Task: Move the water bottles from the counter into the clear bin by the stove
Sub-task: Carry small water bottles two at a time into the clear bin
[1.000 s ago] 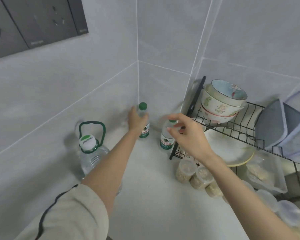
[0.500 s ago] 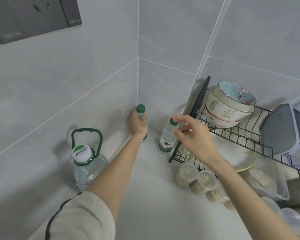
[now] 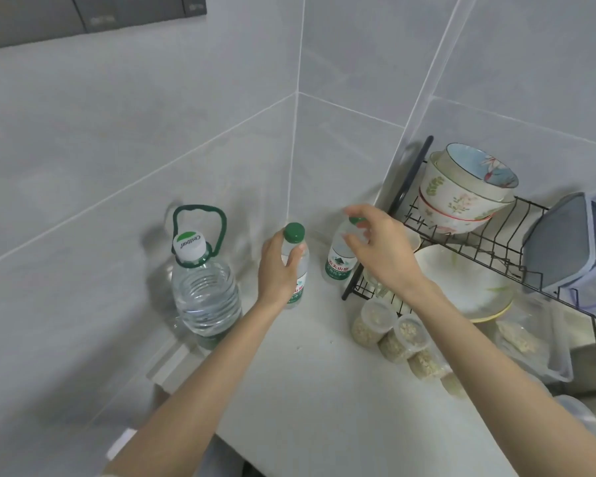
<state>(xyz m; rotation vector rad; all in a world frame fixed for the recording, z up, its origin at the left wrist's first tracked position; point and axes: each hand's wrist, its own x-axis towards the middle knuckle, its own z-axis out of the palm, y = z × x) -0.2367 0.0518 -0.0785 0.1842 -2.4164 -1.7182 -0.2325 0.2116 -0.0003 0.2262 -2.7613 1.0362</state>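
Two small clear water bottles with green caps stand in the counter's back corner. My left hand (image 3: 278, 270) grips the left small bottle (image 3: 298, 259) around its upper body, thumb across its front. The right small bottle (image 3: 339, 261) stands beside the dish rack. My right hand (image 3: 381, 251) hovers at its cap and shoulder with spread fingers, partly hiding the cap; I cannot tell whether it touches. A large water jug (image 3: 203, 290) with a white cap and green carry handle stands at the left wall. No clear bin or stove is in view.
A black wire dish rack (image 3: 489, 242) at the right holds stacked bowls (image 3: 461, 191), a plate (image 3: 468, 287) and grey lids (image 3: 565, 242). Several small clear jars of grain (image 3: 393, 335) lie on the white counter (image 3: 307, 390) in front of it. Tiled walls close the corner.
My left hand has drawn its bottle out of the corner toward me. My right hand has closed in on the other bottle's top. The view has tilted down and nearer.
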